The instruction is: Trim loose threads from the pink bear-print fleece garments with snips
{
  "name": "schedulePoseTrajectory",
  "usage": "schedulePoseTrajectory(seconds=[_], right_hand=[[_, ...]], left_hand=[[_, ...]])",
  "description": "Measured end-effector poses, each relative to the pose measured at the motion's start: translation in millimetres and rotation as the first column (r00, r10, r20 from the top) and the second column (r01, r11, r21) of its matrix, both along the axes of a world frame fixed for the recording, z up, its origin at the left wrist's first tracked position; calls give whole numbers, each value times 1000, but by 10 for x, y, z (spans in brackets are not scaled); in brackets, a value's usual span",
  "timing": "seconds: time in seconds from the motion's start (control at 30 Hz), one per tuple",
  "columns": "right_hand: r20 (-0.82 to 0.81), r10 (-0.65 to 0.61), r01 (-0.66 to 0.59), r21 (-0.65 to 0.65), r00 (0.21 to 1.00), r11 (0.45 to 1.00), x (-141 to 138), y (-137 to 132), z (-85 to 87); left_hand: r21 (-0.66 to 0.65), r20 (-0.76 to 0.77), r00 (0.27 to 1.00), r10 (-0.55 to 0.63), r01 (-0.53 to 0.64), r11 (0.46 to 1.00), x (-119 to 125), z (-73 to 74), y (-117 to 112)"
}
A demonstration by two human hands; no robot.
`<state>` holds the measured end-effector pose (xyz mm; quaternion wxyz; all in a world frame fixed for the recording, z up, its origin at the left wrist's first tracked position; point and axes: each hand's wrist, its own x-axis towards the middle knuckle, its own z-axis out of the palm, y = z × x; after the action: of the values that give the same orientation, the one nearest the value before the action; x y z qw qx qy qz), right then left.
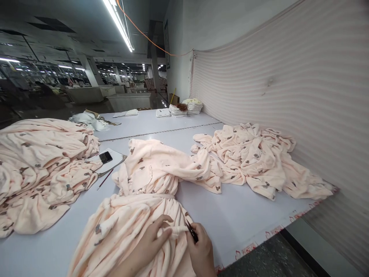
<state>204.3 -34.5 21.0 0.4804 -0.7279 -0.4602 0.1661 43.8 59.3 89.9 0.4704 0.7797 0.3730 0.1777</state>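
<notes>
A pale pink plush garment (123,223) with small brown printed figures lies in front of me, its gathered lower part nearest my body and a sleeve stretched to the right. My left hand (152,238) is closed on a fold of it, thumb and fingers pinching the cloth. In my right hand (201,248) is a pair of black thread snips (191,232), blades pointing up and away. The snips are beside a narrow strip of the garment that runs between my two hands. Whether the blades touch the cloth I cannot tell.
Similar pink garments are heaped at the left (43,165) and the right (250,157). A phone (105,157) lies on papers beside a pen (105,179). Folded white cloth stacks (192,106) stand at the far table edge. A striped sheet (273,84) hangs on the right.
</notes>
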Motion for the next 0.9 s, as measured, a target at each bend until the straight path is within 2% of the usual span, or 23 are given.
schedulePoseTrajectory(seconds=[0.07, 0.17, 0.27, 0.43, 0.53, 0.63, 0.9], right_hand=[[8, 8, -8, 2, 1000, 1000, 37, 107, 51], [14, 66, -66, 0, 998, 998, 71, 141, 160], [88, 166, -165, -11, 982, 986, 74, 55, 280], [366, 252, -241, -77, 896, 968, 62, -9, 456], [315, 315, -280, -152, 895, 948, 90, 18, 526], [229, 356, -325, -162, 906, 932, 123, 35, 554], [116, 330, -316, -129, 937, 940, 125, 60, 528]], left_hand=[[-142, 11, 1000, 13, -11, 990, 32, 131, 85], [-184, 35, 999, 31, -24, 983, 53, 198, 158], [-214, 61, 996, 60, -46, 976, 63, 142, 163], [-243, 90, 995, 40, -17, 970, 91, 40, 169], [-259, 81, 996, 28, -6, 966, 89, 27, 187], [-263, 72, 997, 21, -2, 965, 70, 29, 201], [-223, 30, 999, 25, -17, 975, 120, 18, 164]])
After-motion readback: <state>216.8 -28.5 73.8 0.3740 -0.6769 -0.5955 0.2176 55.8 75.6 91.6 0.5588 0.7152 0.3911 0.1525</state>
